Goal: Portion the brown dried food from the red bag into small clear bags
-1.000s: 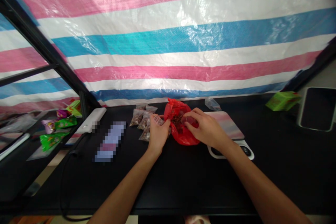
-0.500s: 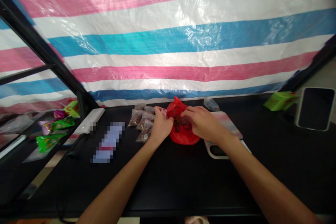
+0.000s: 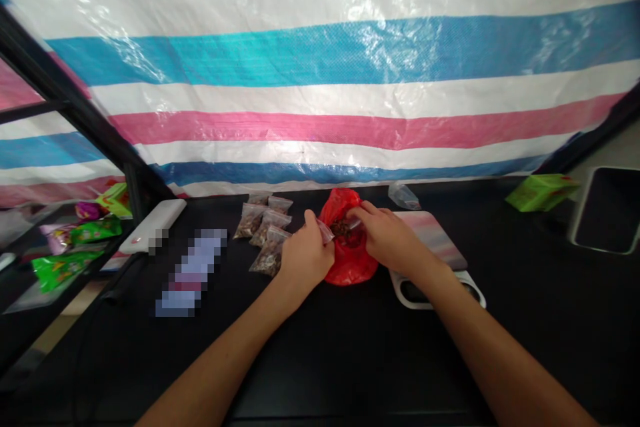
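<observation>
A red plastic bag (image 3: pixel 353 270) lies open on the black table with brown dried pieces (image 3: pixel 341 228) in its mouth. My left hand (image 3: pixel 307 250) is closed on a small clear zip bag (image 3: pixel 326 232), whose edge shows over the red bag's left side. At the right side of the opening, my right hand (image 3: pixel 393 235) has its fingers pinched together over the brown pieces. What sits between those fingertips is too small to make out. Several filled zip bags (image 3: pixel 270 253) lie just left of my left hand.
Right of the red bag is a kitchen scale (image 3: pixel 435 240), partly under my right forearm. Behind it lies a clear plastic bag (image 3: pixel 404 196). A green box (image 3: pixel 543 192) and a phone-like device (image 3: pixel 610 210) stand far right. A white power strip (image 3: pixel 155 223) is at left.
The view has shifted slightly. My left hand has turned and lowered at the red bag's left side, showing more of the small zip bag. My right hand stays at the opening.
</observation>
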`<state>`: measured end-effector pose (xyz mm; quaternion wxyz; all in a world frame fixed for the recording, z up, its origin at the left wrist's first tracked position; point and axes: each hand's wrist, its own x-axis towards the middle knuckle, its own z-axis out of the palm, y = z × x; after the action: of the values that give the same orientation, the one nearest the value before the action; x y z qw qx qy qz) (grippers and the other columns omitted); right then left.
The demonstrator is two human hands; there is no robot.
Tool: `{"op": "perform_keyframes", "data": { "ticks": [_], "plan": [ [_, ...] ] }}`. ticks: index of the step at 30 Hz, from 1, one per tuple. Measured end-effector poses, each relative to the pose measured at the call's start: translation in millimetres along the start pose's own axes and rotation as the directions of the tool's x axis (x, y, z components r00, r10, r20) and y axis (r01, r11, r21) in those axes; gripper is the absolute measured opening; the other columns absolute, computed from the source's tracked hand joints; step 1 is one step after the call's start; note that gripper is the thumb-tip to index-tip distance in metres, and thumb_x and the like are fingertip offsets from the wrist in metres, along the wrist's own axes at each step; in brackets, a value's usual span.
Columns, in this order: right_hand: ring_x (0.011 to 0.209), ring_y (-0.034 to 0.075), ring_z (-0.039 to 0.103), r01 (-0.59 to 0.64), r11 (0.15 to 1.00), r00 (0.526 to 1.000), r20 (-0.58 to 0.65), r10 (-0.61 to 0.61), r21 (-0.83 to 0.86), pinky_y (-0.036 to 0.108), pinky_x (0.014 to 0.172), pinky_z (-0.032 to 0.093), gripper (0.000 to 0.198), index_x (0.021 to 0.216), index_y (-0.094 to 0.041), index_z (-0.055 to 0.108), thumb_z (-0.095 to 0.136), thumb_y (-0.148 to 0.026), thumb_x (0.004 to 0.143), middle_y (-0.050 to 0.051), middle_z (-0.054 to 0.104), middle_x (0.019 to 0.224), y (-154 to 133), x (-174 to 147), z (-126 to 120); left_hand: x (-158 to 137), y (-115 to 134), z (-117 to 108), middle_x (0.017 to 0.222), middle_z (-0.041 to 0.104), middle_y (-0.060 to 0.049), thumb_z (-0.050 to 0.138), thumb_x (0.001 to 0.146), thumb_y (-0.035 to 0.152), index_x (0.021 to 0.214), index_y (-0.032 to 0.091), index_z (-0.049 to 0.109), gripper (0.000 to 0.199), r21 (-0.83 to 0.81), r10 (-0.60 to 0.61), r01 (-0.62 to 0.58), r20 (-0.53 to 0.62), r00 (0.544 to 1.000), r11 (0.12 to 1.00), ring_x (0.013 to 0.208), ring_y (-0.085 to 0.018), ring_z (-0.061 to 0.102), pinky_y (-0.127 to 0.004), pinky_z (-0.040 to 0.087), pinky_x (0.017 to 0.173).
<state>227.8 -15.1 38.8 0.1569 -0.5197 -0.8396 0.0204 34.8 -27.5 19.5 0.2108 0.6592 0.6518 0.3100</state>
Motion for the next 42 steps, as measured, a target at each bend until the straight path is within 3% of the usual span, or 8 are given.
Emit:
{"op": "perform_keyframes", "data": {
  "ticks": [5,8,12,14,19,25,31,42],
  "plan": [
    [0.11,0.028,0.062,-0.003,0.992,1.0,-0.007,0.002,-0.123,0.038,0.092,0.041,0.055,0.131,-0.018,0.063,0.052,0.0,0.08,0.012,0.067,0.127,0.8,-1.8,2.6,13.6,-14.0,12.0,0.07,0.055,0.005,0.067,0.077,0.018,0.094,0.026,0.042,0.031,-0.322,-0.042,0.031,-0.026,0.999,0.946,0.06,-0.017,0.055,-0.027,0.039,0.06],
    [0.106,0.028,0.064,-0.033,0.99,0.999,0.017,0.035,-0.139,0.039,0.09,0.039,0.047,0.124,-0.019,0.065,0.055,-0.003,0.081,0.011,0.069,0.121,1.1,-3.4,2.0,20.0,-13.6,15.5,0.071,0.052,0.007,0.071,0.077,0.024,0.089,0.025,0.04,0.033,-0.601,-0.105,0.072,-0.02,0.994,0.796,0.059,-0.012,0.052,-0.023,0.04,0.057],
    [0.105,0.028,0.066,-0.043,0.991,0.999,0.022,0.046,-0.125,0.039,0.089,0.038,0.044,0.127,-0.02,0.064,0.054,-0.007,0.085,0.011,0.069,0.122,-2.0,-4.3,1.1,18.8,-5.2,9.8,0.074,0.055,0.006,0.074,0.076,0.034,0.088,0.023,0.042,0.036,-0.812,-0.15,0.184,0.12,0.981,0.555,0.058,-0.011,0.054,-0.022,0.043,0.054],
    [0.105,0.029,0.065,-0.036,0.991,0.999,0.013,0.038,-0.129,0.04,0.089,0.038,0.043,0.127,-0.02,0.064,0.053,-0.008,0.087,0.012,0.069,0.122,-4.4,-4.2,1.4,17.8,-3.2,6.4,0.074,0.056,0.006,0.075,0.074,0.033,0.087,0.022,0.044,0.035,-0.83,-0.148,0.193,0.135,0.98,0.523,0.059,-0.011,0.055,-0.022,0.045,0.056],
    [0.105,0.029,0.063,-0.02,0.99,1.0,-0.007,0.019,-0.138,0.04,0.089,0.038,0.046,0.127,-0.02,0.064,0.054,-0.006,0.084,0.011,0.069,0.121,-8.2,-3.1,3.8,20.5,-9.6,8.9,0.074,0.054,0.007,0.072,0.071,0.025,0.086,0.022,0.045,0.031,-0.8,-0.132,0.115,0.045,0.99,0.589,0.063,-0.01,0.055,-0.021,0.044,0.06],
    [0.103,0.028,0.063,-0.019,0.992,1.0,-0.007,0.018,-0.122,0.04,0.088,0.039,0.042,0.131,-0.018,0.062,0.055,-0.012,0.09,0.012,0.071,0.119,-9.2,-1.8,7.7,22.4,-15.5,15.3,0.088,0.063,0.003,0.069,0.071,0.023,0.103,0.023,0.05,0.038,-0.823,-0.123,0.179,0.134,0.983,0.539,0.074,-0.015,0.063,-0.026,0.051,0.068],
    [0.109,0.027,0.063,-0.031,0.999,0.999,-0.016,0.03,-0.033,0.039,0.092,0.038,0.037,0.124,-0.021,0.067,0.056,-0.011,0.09,0.01,0.07,0.125,-7.6,0.6,10.8,23.6,-14.1,11.2,0.094,0.067,-0.001,0.069,0.069,0.016,0.105,0.02,0.058,0.037,-0.872,-0.05,0.191,0.189,0.981,0.451,0.082,-0.016,0.065,-0.026,0.052,0.074],
    [0.112,0.025,0.064,-0.03,0.994,0.999,0.029,0.027,0.106,0.038,0.095,0.036,0.036,0.115,-0.024,0.068,0.061,-0.008,0.083,0.006,0.072,0.119,-9.0,1.2,11.9,21.7,-13.6,15.5,0.085,0.066,0.002,0.071,0.066,0.01,0.103,0.02,0.061,0.04,-0.929,-0.043,0.245,0.243,0.969,0.278,0.074,-0.014,0.062,-0.026,0.05,0.072]
  ]
}}
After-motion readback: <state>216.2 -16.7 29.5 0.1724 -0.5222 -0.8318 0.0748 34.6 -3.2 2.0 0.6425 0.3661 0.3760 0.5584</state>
